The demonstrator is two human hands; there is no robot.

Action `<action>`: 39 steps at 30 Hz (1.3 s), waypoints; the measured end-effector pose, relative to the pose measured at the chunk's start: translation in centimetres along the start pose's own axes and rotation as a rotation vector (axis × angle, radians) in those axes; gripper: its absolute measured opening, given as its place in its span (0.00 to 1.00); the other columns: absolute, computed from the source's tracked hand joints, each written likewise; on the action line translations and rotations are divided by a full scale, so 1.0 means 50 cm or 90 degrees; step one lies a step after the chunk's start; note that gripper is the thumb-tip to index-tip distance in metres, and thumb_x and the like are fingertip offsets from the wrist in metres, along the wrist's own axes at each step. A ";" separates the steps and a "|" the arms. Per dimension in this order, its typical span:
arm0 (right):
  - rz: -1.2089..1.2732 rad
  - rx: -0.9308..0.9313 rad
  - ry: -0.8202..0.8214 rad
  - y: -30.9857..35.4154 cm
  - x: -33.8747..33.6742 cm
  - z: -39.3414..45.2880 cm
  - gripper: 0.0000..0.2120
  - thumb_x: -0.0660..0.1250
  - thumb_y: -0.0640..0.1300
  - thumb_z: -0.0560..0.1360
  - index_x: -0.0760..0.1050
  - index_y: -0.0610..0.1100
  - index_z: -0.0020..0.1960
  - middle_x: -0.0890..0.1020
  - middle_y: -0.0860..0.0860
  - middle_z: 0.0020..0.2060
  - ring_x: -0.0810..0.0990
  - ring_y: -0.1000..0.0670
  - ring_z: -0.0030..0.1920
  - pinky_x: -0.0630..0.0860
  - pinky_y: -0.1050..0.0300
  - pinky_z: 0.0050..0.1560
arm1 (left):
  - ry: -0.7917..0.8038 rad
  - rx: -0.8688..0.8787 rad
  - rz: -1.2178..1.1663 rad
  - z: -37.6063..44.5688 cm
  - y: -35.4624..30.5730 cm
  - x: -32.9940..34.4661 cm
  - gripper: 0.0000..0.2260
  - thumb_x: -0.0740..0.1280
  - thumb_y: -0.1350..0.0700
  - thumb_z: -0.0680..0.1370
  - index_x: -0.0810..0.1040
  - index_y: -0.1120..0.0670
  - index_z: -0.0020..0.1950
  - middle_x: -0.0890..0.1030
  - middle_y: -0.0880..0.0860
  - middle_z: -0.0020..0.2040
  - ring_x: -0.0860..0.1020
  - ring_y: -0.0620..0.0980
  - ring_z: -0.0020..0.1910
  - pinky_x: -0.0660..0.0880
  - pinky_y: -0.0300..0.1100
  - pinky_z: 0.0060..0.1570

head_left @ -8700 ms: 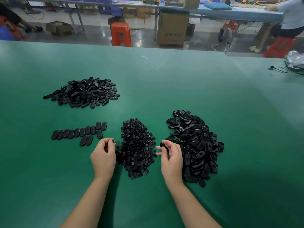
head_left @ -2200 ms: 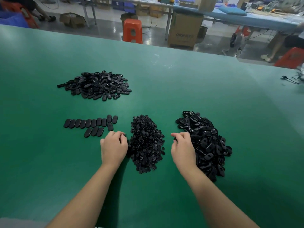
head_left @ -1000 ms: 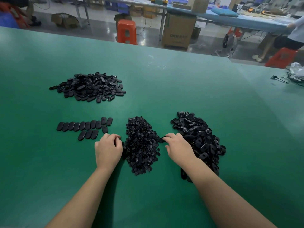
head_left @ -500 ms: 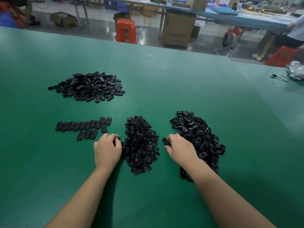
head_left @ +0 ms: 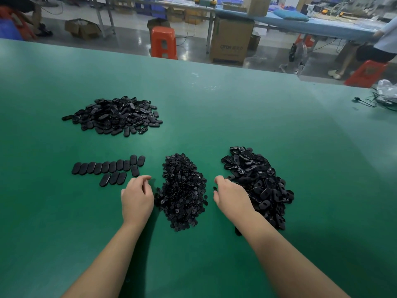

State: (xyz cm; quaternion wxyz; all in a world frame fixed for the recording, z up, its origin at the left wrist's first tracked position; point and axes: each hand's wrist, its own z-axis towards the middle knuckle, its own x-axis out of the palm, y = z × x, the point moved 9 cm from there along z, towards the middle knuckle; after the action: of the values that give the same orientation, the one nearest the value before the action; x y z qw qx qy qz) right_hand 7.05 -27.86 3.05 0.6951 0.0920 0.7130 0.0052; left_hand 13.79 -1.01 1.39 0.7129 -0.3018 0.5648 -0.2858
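On the green table lie three heaps of black plastic parts. A pile of small round parts sits between my hands. Larger oval shells are heaped to its right, and another oval heap lies far left. A row of flat ovals is laid side by side, with a shorter row below it. My left hand rests at the small pile's left edge, fingers curled; what they enclose is hidden. My right hand curls its fingers round a black piece, mostly hidden.
A black cable and a clear plastic bag lie at the table's far right edge. Beyond the table stand an orange stool, a cardboard box and a blue bench where a person sits.
My right hand has closed more over the black oval piece, which showed plainly at its fingertips half a second ago. My left hand has stayed at the small pile's edge.
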 end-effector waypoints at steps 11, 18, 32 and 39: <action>0.664 0.268 -0.090 -0.046 0.017 -0.028 0.09 0.61 0.36 0.83 0.77 0.45 0.58 0.80 0.48 0.54 0.87 0.55 0.42 0.85 0.53 0.48 | 0.058 0.059 0.069 0.003 -0.001 0.019 0.05 0.69 0.54 0.80 0.85 0.49 0.52 0.76 0.43 0.45 0.73 0.42 0.43 0.62 0.46 0.56; 0.813 0.287 -0.194 -0.029 0.053 -0.061 0.10 0.56 0.38 0.85 0.71 0.49 0.51 0.81 0.46 0.49 0.87 0.52 0.44 0.85 0.52 0.46 | 0.046 0.036 0.041 0.004 0.002 0.013 0.03 0.74 0.52 0.77 0.86 0.50 0.46 0.78 0.44 0.44 0.75 0.44 0.44 0.71 0.55 0.59; 0.695 0.234 -0.158 -0.021 0.080 -0.088 0.13 0.57 0.41 0.85 0.72 0.51 0.66 0.83 0.50 0.40 0.83 0.54 0.40 0.80 0.60 0.45 | 0.098 0.073 0.068 0.006 -0.007 0.027 0.07 0.70 0.51 0.79 0.77 0.44 0.42 0.75 0.39 0.44 0.74 0.44 0.45 0.62 0.46 0.57; 0.698 0.228 -0.167 -0.023 0.080 -0.090 0.13 0.60 0.40 0.84 0.71 0.52 0.66 0.83 0.50 0.40 0.84 0.55 0.40 0.81 0.62 0.45 | 0.097 0.006 -0.069 0.000 0.006 0.014 0.07 0.66 0.54 0.82 0.76 0.46 0.45 0.79 0.47 0.35 0.74 0.51 0.34 0.72 0.53 0.46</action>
State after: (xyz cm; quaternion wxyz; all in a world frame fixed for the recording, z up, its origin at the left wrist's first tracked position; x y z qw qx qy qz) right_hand 2.40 -27.90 -0.93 0.6473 0.5625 0.4592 0.2316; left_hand 13.97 -1.31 0.73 0.6527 -0.3059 0.5989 -0.3489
